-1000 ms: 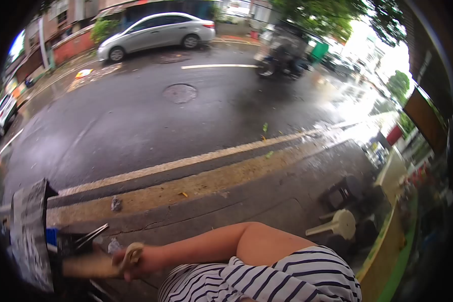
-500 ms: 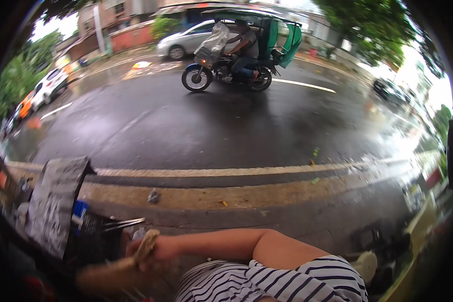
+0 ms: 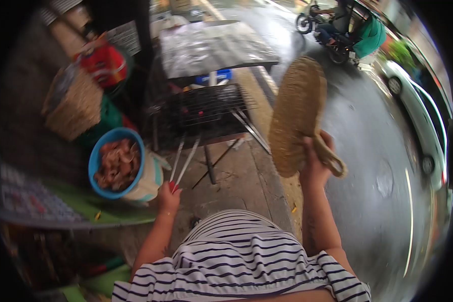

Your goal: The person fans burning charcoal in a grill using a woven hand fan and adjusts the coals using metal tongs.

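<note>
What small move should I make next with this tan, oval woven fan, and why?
I'd probably sweep the fan once toward the black wire grill: a small red glow shows there, and your right hand holds the fan raised beside it, while your left hand grips long silver tongs with red ends.

Open-air roadside grilling spot on a pavement
A wire grate lies over glowing coals, and a blue basin nearby holds pieces of what looks like meat; right alongside runs a wet, shiny street with a silver car and a ridden motorcycle under a green-sided canopy.
</note>
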The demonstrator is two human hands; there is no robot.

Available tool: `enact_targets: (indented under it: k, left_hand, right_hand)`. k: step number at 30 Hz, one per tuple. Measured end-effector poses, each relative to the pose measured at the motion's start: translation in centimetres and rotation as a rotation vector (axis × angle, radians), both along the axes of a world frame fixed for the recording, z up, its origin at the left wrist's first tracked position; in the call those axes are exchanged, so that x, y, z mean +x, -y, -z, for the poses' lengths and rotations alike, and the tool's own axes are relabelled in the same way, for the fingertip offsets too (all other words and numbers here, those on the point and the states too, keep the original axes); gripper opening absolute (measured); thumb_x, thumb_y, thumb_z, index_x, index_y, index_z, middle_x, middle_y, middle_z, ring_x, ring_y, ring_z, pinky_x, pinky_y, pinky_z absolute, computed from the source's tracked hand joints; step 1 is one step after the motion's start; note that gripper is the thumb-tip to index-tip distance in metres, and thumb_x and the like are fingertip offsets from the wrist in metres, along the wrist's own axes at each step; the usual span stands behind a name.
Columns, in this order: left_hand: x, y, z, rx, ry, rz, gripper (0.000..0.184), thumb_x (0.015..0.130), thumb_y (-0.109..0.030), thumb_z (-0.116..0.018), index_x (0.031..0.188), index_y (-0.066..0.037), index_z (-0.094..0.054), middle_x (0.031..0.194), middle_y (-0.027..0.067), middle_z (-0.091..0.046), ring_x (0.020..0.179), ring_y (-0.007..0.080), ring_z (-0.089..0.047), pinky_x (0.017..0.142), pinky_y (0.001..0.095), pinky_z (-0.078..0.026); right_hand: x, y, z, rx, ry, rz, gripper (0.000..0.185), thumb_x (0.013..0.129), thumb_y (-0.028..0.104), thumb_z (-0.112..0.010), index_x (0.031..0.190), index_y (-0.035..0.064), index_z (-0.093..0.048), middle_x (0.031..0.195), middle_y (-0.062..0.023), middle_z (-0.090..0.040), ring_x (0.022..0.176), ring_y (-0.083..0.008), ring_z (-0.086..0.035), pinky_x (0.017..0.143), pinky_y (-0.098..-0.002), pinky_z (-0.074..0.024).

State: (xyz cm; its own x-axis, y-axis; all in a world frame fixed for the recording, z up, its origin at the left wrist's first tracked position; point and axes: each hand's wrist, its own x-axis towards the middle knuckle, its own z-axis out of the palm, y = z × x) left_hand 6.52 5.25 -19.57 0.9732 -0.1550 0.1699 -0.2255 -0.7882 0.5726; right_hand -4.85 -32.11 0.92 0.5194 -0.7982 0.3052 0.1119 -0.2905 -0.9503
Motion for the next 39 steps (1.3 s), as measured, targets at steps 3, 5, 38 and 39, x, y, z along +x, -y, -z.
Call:
enact_targets:
  k: [3,5,38,39]
  left_hand:
    - [-0.8,0.2,-1.1,0.156,-0.059,-0.04,0.049,0.07,-0.023,-0.077,0.105,-0.001,-0.051,0.095,0.0206,-0.059,0.087,0.0405,-0.058,0.075,0.0462,-0.048]
    - [-1.5,1.8,-3.8,0.224,-0.118,-0.094,0.052,0.07,-0.024,-0.077,0.108,-0.001,-0.049,0.097,0.0214,-0.059,0.088,0.0403,-0.058,0.075,0.046,-0.049]
    - [6.4,-0.5,-2.1,0.236,-0.22,0.069,0.032,0.078,-0.026,-0.07,0.094,-0.003,-0.054,0.084,0.0169,-0.063,0.08,0.0333,-0.064,0.066,0.0432,-0.052]
    - [6.3,-1.0,-2.0,0.178,-0.182,0.095,0.03,0.078,-0.025,-0.07,0.092,-0.003,-0.056,0.08,0.0154,-0.063,0.077,0.0309,-0.065,0.063,0.0412,-0.052]
  right_hand:
    - [-0.1,-0.5,0.8,0.136,0.129,-0.136,0.034,0.085,0.019,-0.069,0.109,-0.0004,-0.054,0.098,-0.0058,-0.059,0.092,-0.0139,-0.054,0.082,-0.0279,-0.0436]
    - [-0.4,-0.5,1.7,0.153,0.141,-0.161,0.033,0.086,0.019,-0.068,0.109,-0.0003,-0.054,0.099,-0.0052,-0.058,0.092,-0.0126,-0.053,0.083,-0.0265,-0.0426]
    - [-1.4,-9.1,2.6,0.282,0.001,-0.08,0.04,0.083,0.017,-0.071,0.114,0.001,-0.051,0.098,-0.0061,-0.059,0.091,-0.0138,-0.054,0.083,-0.0258,-0.0431]
    - [-1.4,-9.0,2.5,0.29,0.012,-0.081,0.04,0.083,0.017,-0.071,0.114,0.001,-0.051,0.098,-0.006,-0.059,0.091,-0.0137,-0.054,0.083,-0.0256,-0.0431]
